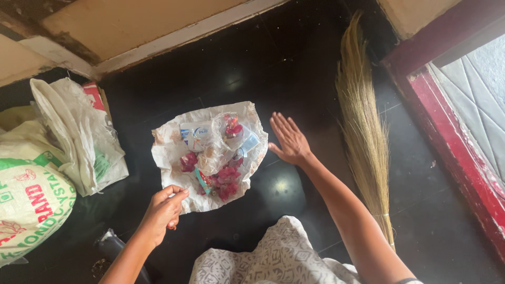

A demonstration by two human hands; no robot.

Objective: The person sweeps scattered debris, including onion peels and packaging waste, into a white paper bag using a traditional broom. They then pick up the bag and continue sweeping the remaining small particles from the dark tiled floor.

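Where the crumpled paper sheet [173, 152] of pink petals [227, 176] and wrappers lies mid-floor, I log my left hand [164, 210] pinching its six o'clock edge, right hand [288, 141] spread open, empty, at three o'clock, grass broom [365, 137] beyond it.

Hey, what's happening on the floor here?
A person crouches over a dark floor. The left hand pinches the near edge of a crumpled white sheet heaped with litter: pink petals, wrappers and clear plastic. The right hand is open and flat just beside the sheet's right edge. A grass broom lies to the right, and white sacks sit at left.
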